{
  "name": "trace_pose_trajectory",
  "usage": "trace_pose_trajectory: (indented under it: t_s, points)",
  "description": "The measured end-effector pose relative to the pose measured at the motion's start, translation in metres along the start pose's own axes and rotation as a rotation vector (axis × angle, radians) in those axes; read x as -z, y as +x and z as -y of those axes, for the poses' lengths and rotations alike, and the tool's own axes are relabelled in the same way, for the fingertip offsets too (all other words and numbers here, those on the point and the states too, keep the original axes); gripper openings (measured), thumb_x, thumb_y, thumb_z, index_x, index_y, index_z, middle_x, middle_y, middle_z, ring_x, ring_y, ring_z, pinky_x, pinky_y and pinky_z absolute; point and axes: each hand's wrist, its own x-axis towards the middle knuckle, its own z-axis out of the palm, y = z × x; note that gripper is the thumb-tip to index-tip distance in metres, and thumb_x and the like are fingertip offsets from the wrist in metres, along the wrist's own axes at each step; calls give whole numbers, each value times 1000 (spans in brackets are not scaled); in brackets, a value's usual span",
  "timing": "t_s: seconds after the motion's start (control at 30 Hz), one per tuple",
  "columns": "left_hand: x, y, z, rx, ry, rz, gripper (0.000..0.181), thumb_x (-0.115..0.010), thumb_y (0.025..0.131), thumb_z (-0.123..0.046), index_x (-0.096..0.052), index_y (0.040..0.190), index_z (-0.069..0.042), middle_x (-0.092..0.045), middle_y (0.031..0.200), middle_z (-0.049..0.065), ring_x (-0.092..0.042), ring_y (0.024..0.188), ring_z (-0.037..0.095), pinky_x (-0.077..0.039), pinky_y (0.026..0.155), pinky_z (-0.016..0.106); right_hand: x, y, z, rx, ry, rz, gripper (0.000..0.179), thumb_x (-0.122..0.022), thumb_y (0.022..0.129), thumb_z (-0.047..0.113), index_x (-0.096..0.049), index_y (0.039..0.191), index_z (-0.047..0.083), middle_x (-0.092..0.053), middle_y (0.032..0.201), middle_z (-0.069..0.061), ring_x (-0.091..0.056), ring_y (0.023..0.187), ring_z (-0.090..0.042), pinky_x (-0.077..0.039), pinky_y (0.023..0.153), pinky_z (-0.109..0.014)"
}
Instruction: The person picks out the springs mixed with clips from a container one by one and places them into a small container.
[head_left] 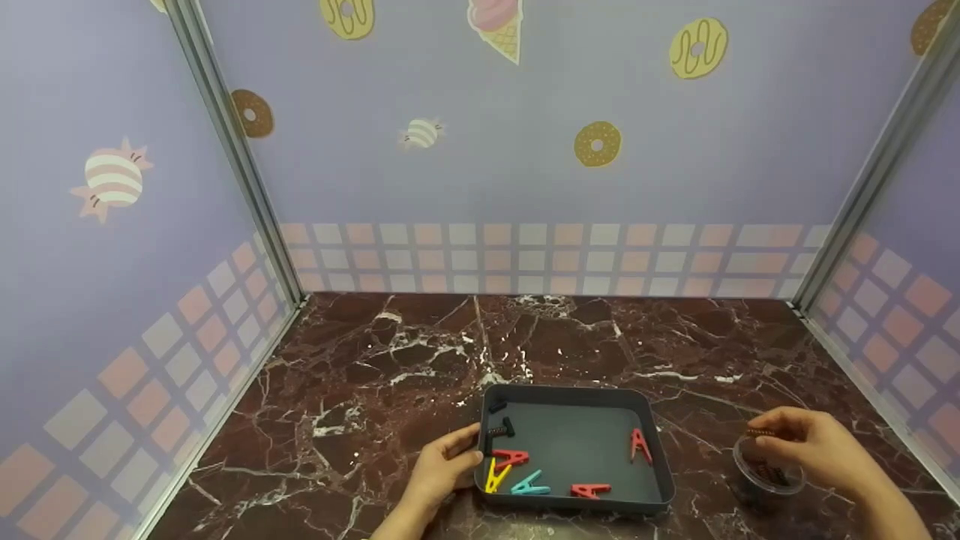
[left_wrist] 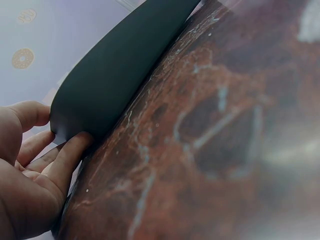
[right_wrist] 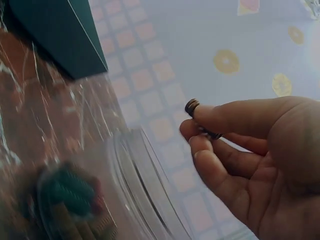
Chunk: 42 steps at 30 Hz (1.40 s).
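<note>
A dark grey rectangular tray [head_left: 570, 442] lies near the front of the table. My left hand [head_left: 444, 466] holds its left wall, thumb at the rim; fingertips meet the tray's corner in the left wrist view. Small plastic clips lie inside: a yellow one [head_left: 495, 477], a light-blue one [head_left: 531, 484], several red ones such as this clip [head_left: 639, 445], and black pieces [head_left: 508, 427] at the left wall. My right hand [right_wrist: 250, 155] pinches a small dark coppery spring [right_wrist: 192, 107] between thumb and fingers. Below that hand stands a clear round tub [head_left: 772, 489] of coloured springs [right_wrist: 70, 185].
Dark red marbled tabletop [head_left: 390, 360] stretches behind and left of the tray. Lilac panels [head_left: 450, 180] with printed sweets and checks close off the back and both sides, with metal posts [head_left: 232, 127] at the corners.
</note>
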Motion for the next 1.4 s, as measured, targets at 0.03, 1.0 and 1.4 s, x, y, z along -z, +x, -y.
trace_pose_trajectory:
  t_s: [0.03, 1.0, 1.4]
  points:
    - [0, 0, 0, -3, 1, -2, 57, -66, 96, -10, -50, 149, 3, -48, 152, 33, -67, 123, 34, -65, 84, 37, 2, -2, -1, -14, -10, 6, 33, -69, 98, 24, -69, 122, 0, -75, 103, -9, -69, 82, -8, -59, 70, -26]
    - [-1, 2, 0, -69, 109, -50, 54, -68, 95, -9, -55, 145, 4, -56, 147, 28, -51, 140, 44, -58, 101, 39, 11, -3, -15, -176, -146, 49, 23, -72, 94, 17, -71, 112, 2, -74, 99, -6, -67, 81, -14, -53, 65, -26]
    - [-1, 1, 0, -58, 94, -54, 54, -68, 94, -9, -55, 145, 4, -56, 147, 28, -51, 140, 44, -58, 102, 40, 11, -1, -14, -177, -182, 29, 26, -71, 96, 24, -72, 113, 4, -75, 100, -6, -68, 83, -15, -52, 69, -28]
